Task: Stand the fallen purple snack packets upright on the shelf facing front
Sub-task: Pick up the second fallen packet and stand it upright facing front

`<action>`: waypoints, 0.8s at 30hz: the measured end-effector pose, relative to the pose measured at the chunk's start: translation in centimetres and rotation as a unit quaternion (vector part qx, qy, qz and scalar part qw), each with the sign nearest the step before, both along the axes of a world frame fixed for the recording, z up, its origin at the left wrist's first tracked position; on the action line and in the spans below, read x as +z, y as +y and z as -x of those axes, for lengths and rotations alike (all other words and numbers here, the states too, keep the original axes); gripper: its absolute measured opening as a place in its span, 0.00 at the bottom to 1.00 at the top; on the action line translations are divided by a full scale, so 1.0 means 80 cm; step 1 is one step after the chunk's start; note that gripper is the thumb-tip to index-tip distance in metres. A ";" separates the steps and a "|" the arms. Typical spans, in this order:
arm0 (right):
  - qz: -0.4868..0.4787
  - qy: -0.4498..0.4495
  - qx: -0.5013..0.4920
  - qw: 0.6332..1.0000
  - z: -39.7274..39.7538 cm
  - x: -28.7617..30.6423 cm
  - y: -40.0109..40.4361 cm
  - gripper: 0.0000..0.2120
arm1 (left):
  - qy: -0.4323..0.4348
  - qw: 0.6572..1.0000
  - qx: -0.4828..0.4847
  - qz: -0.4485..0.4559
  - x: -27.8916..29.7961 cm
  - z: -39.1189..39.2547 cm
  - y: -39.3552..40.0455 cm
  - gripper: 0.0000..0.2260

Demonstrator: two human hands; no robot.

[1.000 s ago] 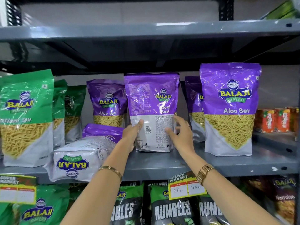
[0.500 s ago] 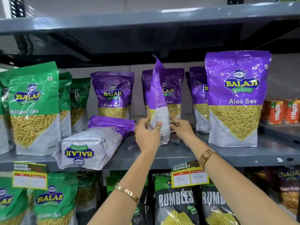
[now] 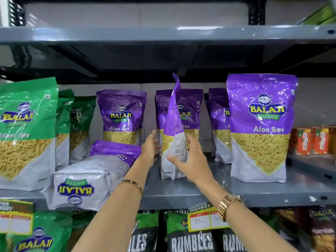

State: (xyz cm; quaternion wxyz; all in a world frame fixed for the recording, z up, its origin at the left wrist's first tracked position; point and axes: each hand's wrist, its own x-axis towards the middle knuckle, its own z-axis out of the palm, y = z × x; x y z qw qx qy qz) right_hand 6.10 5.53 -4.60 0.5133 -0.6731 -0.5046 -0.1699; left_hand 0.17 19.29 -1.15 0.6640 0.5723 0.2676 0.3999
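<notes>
Green snack packets (image 3: 25, 131) stand upright at the left end of the grey metal shelf (image 3: 181, 195). Just right of them a fallen purple packet (image 3: 91, 177) lies on its side at the front edge, its base toward the camera and its logo upside down, with a standing purple packet (image 3: 121, 117) behind it near the back. At the middle of the shelf the turned packet (image 3: 173, 135) stands on its base, edge-on to the front, its printed back facing right. The left hand (image 3: 150, 149) is beside its left face, fingers spread and loose, seemingly not gripping. The right hand (image 3: 190, 160) is against its right side with fingers splayed wide; whether it presses the packet I cannot tell. Toward the right end a large purple packet (image 3: 260, 128) stands facing front.
</notes>
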 end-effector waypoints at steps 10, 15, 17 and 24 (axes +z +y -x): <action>0.044 0.079 0.033 0.995 -0.010 -0.001 0.017 0.48 | -0.007 0.989 -0.143 -0.043 -0.011 -0.017 0.009 0.25; 0.017 0.168 0.111 0.979 -0.023 0.002 0.020 0.34 | 0.004 0.991 -0.123 -0.043 -0.004 0.002 -0.020 0.25; -0.006 0.203 0.098 0.974 -0.031 0.003 0.019 0.23 | 0.013 0.996 -0.077 -0.051 -0.003 0.007 -0.018 0.29; -0.004 0.296 0.071 0.953 -0.057 0.004 0.023 0.17 | 0.147 0.968 0.073 -0.192 -0.019 0.001 0.013 0.36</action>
